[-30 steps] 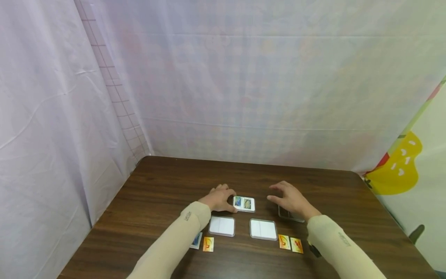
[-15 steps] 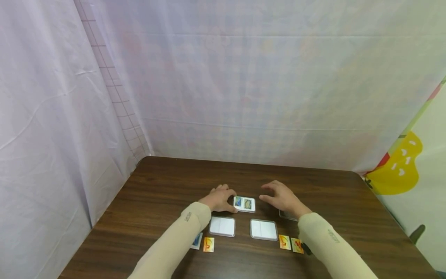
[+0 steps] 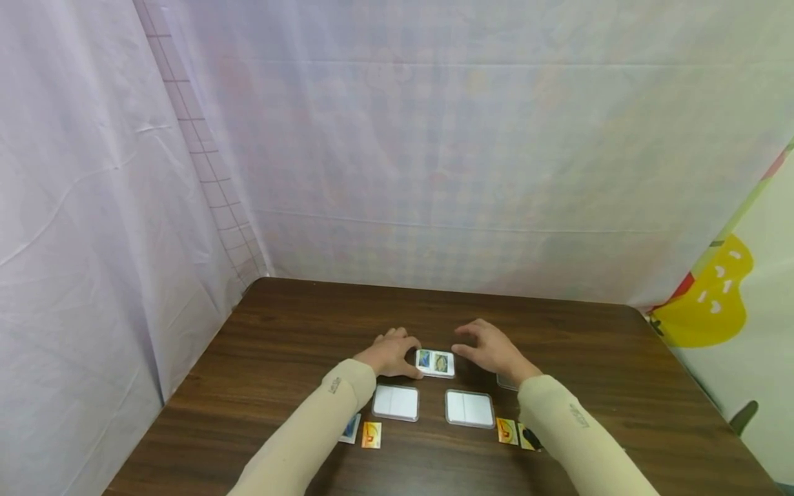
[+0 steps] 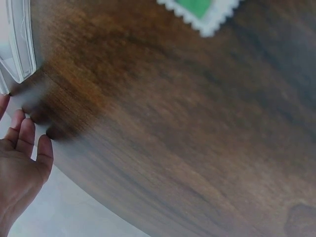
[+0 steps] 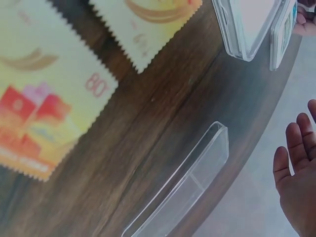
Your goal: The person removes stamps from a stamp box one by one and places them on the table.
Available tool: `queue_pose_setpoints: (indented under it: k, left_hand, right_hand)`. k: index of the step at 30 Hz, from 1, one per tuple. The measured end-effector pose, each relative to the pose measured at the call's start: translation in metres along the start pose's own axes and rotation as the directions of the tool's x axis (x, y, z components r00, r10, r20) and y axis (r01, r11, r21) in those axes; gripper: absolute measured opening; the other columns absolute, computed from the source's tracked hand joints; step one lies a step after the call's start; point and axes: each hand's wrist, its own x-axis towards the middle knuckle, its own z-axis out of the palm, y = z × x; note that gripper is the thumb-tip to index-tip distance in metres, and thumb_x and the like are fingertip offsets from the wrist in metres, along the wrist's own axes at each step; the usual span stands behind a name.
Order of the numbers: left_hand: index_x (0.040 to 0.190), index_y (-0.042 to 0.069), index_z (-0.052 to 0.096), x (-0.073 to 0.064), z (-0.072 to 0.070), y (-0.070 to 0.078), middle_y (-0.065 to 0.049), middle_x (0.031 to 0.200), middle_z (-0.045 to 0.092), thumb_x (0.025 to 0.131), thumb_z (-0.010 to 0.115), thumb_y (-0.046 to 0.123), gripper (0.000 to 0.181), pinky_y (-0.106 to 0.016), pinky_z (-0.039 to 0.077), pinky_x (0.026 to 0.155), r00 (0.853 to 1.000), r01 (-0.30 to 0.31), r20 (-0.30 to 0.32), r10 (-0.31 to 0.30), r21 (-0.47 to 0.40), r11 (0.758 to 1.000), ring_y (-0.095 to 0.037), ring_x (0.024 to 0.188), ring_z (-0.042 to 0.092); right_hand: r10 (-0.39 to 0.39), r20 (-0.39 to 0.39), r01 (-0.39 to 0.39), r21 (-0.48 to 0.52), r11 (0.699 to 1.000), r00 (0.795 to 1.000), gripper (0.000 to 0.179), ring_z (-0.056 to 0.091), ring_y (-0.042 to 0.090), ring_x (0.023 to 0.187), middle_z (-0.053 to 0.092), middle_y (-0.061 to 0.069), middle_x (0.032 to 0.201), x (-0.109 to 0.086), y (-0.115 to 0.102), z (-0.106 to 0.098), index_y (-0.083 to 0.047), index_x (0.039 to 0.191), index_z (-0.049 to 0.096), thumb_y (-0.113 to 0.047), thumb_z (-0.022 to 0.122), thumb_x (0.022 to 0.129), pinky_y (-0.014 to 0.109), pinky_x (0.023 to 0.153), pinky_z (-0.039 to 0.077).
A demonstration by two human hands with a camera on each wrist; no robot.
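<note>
My left hand (image 3: 392, 353) holds the left end of a clear stamp case (image 3: 439, 374), with thumb and forefinger at its two near corners. Two picture stamps, one bluish and one with an oval design, lie side by side in the case on a white backing. My right hand (image 3: 490, 348) hovers just right of that case, thumb and fingers apart and nothing between them. In the right wrist view its fingers (image 5: 296, 143) look relaxed. Below the right wrist lies a clear plastic lid (image 5: 197, 182), partly hidden by the arm in the head view.
Nearer me lie two clear cases with white backing, a left one (image 3: 395, 402) and a right one (image 3: 469, 408). Yellow-orange stamps (image 3: 506, 431) lie at the right, partly under the sleeve. Another orange stamp (image 3: 371, 435) and a blue one (image 3: 350, 428) lie left. A curtain hangs behind the brown table (image 3: 298, 310).
My right hand has moved left, from above the clear lid to beside the stamp case. The left hand has stayed in place at the case.
</note>
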Motion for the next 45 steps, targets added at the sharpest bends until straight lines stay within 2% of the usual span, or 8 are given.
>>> queue_pose_setpoints:
  k: [8, 20, 29, 45]
  left_hand:
    - [0.137, 0.022, 0.057, 0.001, 0.000, -0.001, -0.005, 0.141, 0.045, 0.084, 0.075, 0.051, 0.063, -0.043, 0.028, 0.113, 1.000, -0.011, -0.004, 0.011, 0.011, 1.000, -0.023, 0.133, 0.038]
    - [0.137, 0.022, 0.057, 0.003, 0.001, -0.004, -0.003, 0.138, 0.047, 0.084, 0.075, 0.051, 0.063, -0.042, 0.029, 0.112, 1.000, -0.023, -0.009, 0.024, 0.016, 1.000, -0.022, 0.131, 0.039]
    - [0.136, 0.022, 0.057, 0.004, 0.003, -0.004, -0.003, 0.137, 0.048, 0.083, 0.075, 0.051, 0.063, -0.041, 0.030, 0.111, 0.999, -0.030, -0.016, 0.030, 0.024, 0.999, -0.022, 0.130, 0.040]
    - [0.136, 0.023, 0.058, 0.006, 0.004, -0.004, -0.002, 0.136, 0.048, 0.083, 0.075, 0.052, 0.063, -0.042, 0.030, 0.111, 1.000, -0.017, -0.014, 0.017, 0.022, 1.000, -0.022, 0.130, 0.040]
  right_hand:
    - [-0.025, 0.001, 0.025, -0.026, 0.999, 1.000, 0.034, 0.061, 0.031, 0.100, 0.064, 0.011, 0.108, 0.005, 0.004, 0.009, -0.003, 0.114, 0.069, -0.027, 0.071, 0.091, 0.051, 0.088, 0.048]
    - [0.065, 0.079, -0.063, -0.023, 0.998, 0.995, 0.027, 0.060, 0.032, 0.103, 0.063, 0.010, 0.106, 0.008, -0.001, 0.018, -0.006, 0.107, 0.071, -0.027, 0.071, 0.091, 0.051, 0.093, 0.046]
    - [0.096, 0.132, -0.089, -0.060, 0.994, 0.987, 0.025, 0.060, 0.029, 0.101, 0.064, 0.008, 0.104, 0.011, -0.005, 0.021, -0.007, 0.107, 0.071, -0.026, 0.071, 0.092, 0.050, 0.091, 0.046]
    - [0.093, 0.133, -0.080, -0.100, 0.992, 0.987, 0.022, 0.059, 0.028, 0.097, 0.064, 0.006, 0.098, 0.014, -0.002, 0.026, -0.011, 0.097, 0.072, -0.032, 0.073, 0.089, 0.048, 0.088, 0.047]
